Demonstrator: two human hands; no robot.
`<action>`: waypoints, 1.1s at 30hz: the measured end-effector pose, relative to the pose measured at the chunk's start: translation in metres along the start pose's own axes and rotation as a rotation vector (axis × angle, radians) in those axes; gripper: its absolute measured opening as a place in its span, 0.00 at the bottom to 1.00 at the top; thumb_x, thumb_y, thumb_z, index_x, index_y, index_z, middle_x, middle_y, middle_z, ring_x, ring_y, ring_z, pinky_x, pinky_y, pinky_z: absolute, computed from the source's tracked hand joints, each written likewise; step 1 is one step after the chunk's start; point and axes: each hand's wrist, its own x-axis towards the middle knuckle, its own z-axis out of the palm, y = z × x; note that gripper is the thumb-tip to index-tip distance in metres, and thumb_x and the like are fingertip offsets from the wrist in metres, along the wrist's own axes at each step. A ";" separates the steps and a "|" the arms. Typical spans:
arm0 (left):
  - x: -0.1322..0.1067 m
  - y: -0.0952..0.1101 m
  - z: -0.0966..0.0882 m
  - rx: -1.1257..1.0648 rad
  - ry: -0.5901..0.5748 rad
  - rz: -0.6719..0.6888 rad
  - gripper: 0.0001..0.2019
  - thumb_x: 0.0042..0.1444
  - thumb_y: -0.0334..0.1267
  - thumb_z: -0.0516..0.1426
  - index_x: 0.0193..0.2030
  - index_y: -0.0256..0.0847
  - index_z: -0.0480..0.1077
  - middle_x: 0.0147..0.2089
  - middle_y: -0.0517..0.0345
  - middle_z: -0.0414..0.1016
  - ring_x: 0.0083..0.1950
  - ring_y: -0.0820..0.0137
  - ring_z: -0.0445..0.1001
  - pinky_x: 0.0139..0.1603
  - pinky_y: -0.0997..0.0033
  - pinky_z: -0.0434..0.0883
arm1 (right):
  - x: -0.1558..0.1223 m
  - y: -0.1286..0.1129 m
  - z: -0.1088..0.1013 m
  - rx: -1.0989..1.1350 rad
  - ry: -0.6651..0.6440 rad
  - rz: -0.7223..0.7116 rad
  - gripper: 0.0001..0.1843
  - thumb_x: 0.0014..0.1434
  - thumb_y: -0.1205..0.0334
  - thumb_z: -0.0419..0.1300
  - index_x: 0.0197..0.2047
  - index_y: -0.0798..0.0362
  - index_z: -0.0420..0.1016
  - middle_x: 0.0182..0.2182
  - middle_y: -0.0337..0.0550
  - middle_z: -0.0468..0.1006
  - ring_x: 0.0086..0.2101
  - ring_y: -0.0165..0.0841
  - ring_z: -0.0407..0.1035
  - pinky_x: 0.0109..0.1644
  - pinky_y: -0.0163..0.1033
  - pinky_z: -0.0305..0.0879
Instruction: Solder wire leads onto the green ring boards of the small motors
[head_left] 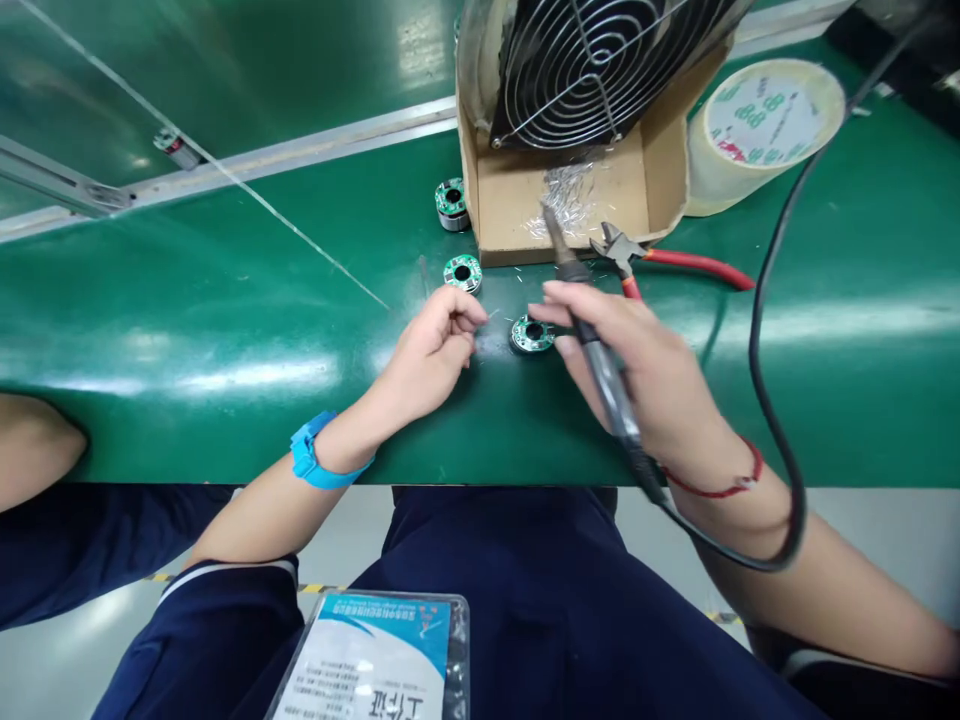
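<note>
Green worktop (210, 300), green-and-black boards (532, 345), black-handled iron (609, 387), red-handled cutters (694, 263), tan box (664, 165), ring-patterned black fan (598, 75) at top, blue wristband (306, 450), red bracelet (739, 484), blue-and-white badge (375, 645)

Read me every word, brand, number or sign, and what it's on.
"工作证", upside down, on the blue-and-white badge in clear plastic; its smaller lines are unreadable.
White round label on the wide clear tape roll: green and red print, too blurred.
Round green circuit boards: any markings too small.

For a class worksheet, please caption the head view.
A right hand holds a soldering iron beside a round circuit board, red-handled cutters nearby.
</note>
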 end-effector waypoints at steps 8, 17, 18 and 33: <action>-0.005 0.015 0.010 0.449 0.000 0.189 0.18 0.57 0.22 0.50 0.52 0.39 0.69 0.38 0.58 0.72 0.38 0.72 0.70 0.41 0.68 0.68 | -0.033 0.000 -0.011 0.380 0.484 0.234 0.12 0.60 0.59 0.65 0.46 0.46 0.85 0.34 0.44 0.83 0.26 0.32 0.76 0.26 0.37 0.70; -0.005 0.014 0.013 0.453 0.010 0.179 0.18 0.55 0.22 0.51 0.51 0.42 0.68 0.36 0.59 0.72 0.38 0.69 0.72 0.41 0.64 0.70 | -0.024 0.019 -0.018 0.579 0.453 0.192 0.09 0.54 0.62 0.67 0.39 0.52 0.86 0.27 0.43 0.80 0.21 0.30 0.72 0.20 0.36 0.65; -0.005 0.014 0.014 0.454 0.011 0.177 0.18 0.55 0.22 0.51 0.50 0.42 0.68 0.36 0.59 0.72 0.38 0.69 0.72 0.41 0.64 0.70 | -0.022 0.022 -0.019 0.588 0.441 0.194 0.08 0.54 0.61 0.67 0.38 0.52 0.86 0.27 0.43 0.81 0.21 0.30 0.72 0.19 0.36 0.65; 0.005 0.011 0.025 0.433 -0.060 0.135 0.17 0.56 0.27 0.60 0.52 0.42 0.68 0.47 0.53 0.71 0.52 0.63 0.73 0.49 0.64 0.73 | -0.001 0.023 -0.032 0.588 0.289 0.234 0.08 0.52 0.64 0.66 0.35 0.55 0.84 0.23 0.41 0.78 0.21 0.31 0.71 0.20 0.39 0.62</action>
